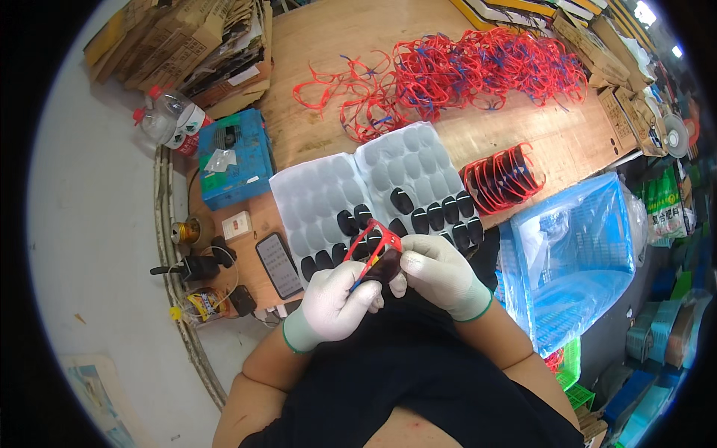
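Note:
A red glasses frame with a blue temple tip [388, 237] is held up in front of me between both hands, which wear white gloves with green cuffs. My left hand [337, 300] is closed around one temple of it. My right hand [441, 272] pinches a dark lens [385, 267] at the frame's rim; whether the lens is seated cannot be made out. Behind the hands lie two pale moulded trays [314, 183] with oval pockets. Dark lenses [435, 216] fill the nearer pockets, each bearing a small pale mark.
A tangled heap of red frames [485, 71] covers the table's far side. To the right stands a row of frames with dark lenses [505, 178], beside a plastic-lined blue crate [575, 246]. A phone [278, 265], a blue box [237, 160] and bottles [173, 119] are at left.

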The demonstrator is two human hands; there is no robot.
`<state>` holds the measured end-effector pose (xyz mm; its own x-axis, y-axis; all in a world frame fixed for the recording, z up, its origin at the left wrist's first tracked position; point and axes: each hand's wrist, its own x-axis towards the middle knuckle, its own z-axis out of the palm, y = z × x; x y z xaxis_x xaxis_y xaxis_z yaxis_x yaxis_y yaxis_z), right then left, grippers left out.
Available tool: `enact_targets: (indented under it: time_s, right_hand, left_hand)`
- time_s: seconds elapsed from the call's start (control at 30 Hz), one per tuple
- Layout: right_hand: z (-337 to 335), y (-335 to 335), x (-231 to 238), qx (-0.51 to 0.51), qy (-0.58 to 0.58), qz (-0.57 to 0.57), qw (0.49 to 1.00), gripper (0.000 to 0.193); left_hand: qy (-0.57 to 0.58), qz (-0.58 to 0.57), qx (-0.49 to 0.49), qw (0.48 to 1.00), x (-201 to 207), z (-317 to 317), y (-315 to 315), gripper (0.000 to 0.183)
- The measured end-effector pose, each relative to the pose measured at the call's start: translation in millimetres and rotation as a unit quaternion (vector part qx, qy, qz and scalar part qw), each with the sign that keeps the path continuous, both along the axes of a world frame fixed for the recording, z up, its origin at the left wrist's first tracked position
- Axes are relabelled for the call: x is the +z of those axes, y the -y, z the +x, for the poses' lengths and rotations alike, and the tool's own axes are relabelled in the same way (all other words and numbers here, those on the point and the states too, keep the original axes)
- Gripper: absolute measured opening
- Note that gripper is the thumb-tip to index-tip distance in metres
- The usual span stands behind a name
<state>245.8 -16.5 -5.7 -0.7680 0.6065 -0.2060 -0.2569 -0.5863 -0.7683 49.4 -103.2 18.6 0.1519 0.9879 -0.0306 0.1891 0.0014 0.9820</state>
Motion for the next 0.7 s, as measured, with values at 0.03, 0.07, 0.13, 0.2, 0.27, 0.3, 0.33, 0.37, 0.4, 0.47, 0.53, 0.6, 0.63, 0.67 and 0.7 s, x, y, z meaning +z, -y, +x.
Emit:
enact_targets:
  time_s: [0.03,0.07,0.13,0.2,0.27,0.3,0.33,0.37,0.4,0.47,0.53,0.6,0.63,0.67,0.7]
  right_hand:
    - [1.1,1.0,-3.0,0.002,-0.003,-0.011,1.000,0.038]
    - [2.2,1.0,-4.3,0.005,-0.005,-0.022,1.000,0.037]
    - [4.9,-0.3,-0.8,0.022,-0.013,-0.010,1.000,0.035]
    - [6.8,-0.3,-0.9,0.029,-0.008,0.009,0.999,0.032]
    - [4.4,2.8,-3.6,0.007,0.003,0.010,1.000,0.028]
    - [3.3,3.9,-4.4,-0.004,0.009,0.010,1.000,0.027]
    - [2.7,3.2,-4.4,-0.006,0.027,0.024,0.999,0.027]
    - [1.8,2.0,-4.1,-0.009,0.044,0.038,0.998,0.027]
    - [1.1,1.2,-3.9,-0.011,0.062,0.051,0.997,0.027]
    - [2.2,0.6,-2.1,-0.008,0.061,0.049,0.997,0.028]
    - [1.9,1.3,1.1,-0.004,0.068,0.038,0.997,0.029]
    - [1.0,2.7,4.3,-0.004,0.083,0.017,0.996,0.029]
    - [1.2,2.8,3.0,0.000,0.079,0.020,0.997,0.029]
    - [1.1,3.1,0.7,0.005,0.076,0.022,0.997,0.030]
    - [1.1,3.6,-0.6,0.010,0.072,0.025,0.997,0.030]
  left_hand:
    - [-0.017,-0.004,-0.026,0.999,4.2,-1.3,-0.4,0.015]
    - [-0.021,-0.011,-0.056,0.998,4.2,-3.9,-0.7,0.016]
    - [-0.029,-0.025,-0.116,0.993,3.8,-8.7,-1.1,0.017]
    - [-0.009,-0.024,-0.105,0.994,7.1,-8.3,-0.8,0.018]
    - [-0.007,-0.023,-0.094,0.995,5.7,-10.8,-0.5,0.017]
    - [-0.014,-0.021,-0.076,0.997,5.7,-9.5,-0.1,0.017]
    - [-0.021,-0.020,-0.058,0.998,5.7,-6.6,0.4,0.016]
    - [-0.029,-0.018,-0.040,0.999,5.9,-4.6,0.9,0.016]
    - [-0.047,0.005,-0.041,0.998,5.2,-3.6,1.0,0.015]
    - [-0.084,0.049,-0.043,0.994,2.9,-2.7,1.0,0.013]
    - [-0.106,0.091,-0.037,0.989,4.9,-3.3,0.7,0.011]
    - [-0.132,0.127,-0.039,0.982,5.0,-3.3,0.4,0.010]
    - [-0.146,0.142,-0.043,0.978,4.0,-3.5,1.1,0.009]
    - [-0.161,0.157,-0.046,0.973,3.6,-4.0,1.9,0.008]
    - [-0.157,0.150,-0.045,0.975,4.0,-4.8,1.7,0.009]
